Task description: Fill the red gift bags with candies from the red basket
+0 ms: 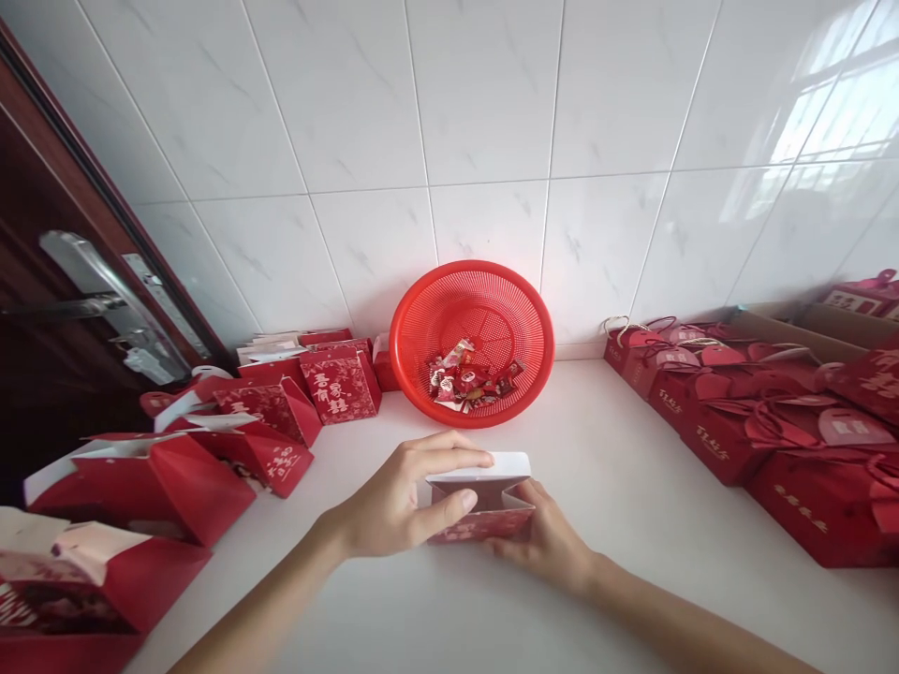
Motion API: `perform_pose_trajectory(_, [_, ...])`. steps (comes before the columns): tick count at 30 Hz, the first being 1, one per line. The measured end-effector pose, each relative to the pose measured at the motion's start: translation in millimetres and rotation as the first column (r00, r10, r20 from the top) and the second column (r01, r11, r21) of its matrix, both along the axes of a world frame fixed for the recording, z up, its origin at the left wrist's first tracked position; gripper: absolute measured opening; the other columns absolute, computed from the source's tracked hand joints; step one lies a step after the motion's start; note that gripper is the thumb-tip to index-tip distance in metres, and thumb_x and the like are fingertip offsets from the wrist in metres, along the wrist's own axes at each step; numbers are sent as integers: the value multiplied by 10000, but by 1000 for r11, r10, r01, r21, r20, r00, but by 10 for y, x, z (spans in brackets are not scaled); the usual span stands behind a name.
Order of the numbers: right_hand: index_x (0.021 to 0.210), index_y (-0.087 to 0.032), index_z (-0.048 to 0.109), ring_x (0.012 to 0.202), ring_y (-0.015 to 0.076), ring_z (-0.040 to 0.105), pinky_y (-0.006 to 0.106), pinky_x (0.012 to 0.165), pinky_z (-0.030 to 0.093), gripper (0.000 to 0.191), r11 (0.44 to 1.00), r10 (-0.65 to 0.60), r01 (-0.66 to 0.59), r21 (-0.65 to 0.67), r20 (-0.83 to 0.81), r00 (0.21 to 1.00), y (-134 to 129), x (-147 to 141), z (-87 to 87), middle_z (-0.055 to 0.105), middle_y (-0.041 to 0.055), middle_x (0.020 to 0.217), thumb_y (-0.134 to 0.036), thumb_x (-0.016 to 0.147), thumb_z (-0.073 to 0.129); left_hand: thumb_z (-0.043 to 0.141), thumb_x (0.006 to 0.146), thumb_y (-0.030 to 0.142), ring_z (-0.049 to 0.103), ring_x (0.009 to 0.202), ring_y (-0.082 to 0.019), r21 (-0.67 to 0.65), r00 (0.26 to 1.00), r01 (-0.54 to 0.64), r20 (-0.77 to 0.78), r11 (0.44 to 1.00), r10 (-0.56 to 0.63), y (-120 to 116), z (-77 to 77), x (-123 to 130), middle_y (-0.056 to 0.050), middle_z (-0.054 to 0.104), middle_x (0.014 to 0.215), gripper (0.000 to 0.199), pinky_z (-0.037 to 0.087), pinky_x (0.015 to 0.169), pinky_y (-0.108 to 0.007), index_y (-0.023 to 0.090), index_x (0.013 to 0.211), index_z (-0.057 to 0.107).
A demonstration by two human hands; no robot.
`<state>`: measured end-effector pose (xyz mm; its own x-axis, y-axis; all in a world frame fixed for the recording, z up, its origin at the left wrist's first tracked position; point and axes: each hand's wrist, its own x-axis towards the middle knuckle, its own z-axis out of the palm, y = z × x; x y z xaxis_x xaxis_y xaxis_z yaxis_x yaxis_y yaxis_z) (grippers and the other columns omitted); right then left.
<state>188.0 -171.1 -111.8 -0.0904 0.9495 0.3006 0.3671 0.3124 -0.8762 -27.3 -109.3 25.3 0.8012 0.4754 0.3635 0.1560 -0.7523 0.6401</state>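
Note:
In front of the basket I have a small red paper gift box (484, 526) with its top open and a white flap (511, 464) raised at the back. My left hand (404, 501) is at its left side, fingers against the flap and thumb over the front edge of the opening. My right hand (548, 538) is closed around the right side, with fingertips along the front and back. The dark inside of the box is only partly visible. Just behind it, a red plastic basket (540, 374) leans toward me, with wrapped candies (470, 379) heaped at its bottom.
Open red boxes (175, 477) stand along the left of the white tabletop (421, 608), with smaller red boxes (341, 384) behind. Closed red boxes with cords (730, 435) fill the right. A tiled wall (484, 112) rises behind; a door handle (98, 281) is at left.

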Motion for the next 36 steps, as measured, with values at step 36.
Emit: perform_pose_trajectory(36, [1131,-250,611,1086,297,617,441,960,480,511,968,-175,62,-244,-477,861,115,75,88,690,85,1131,-697,886,582,725,818,292,714,1089,-267,-226,798,-579,42,784,601,1214,-210,382,-147,760,1167,477,567,954,-369,123,1261,668])
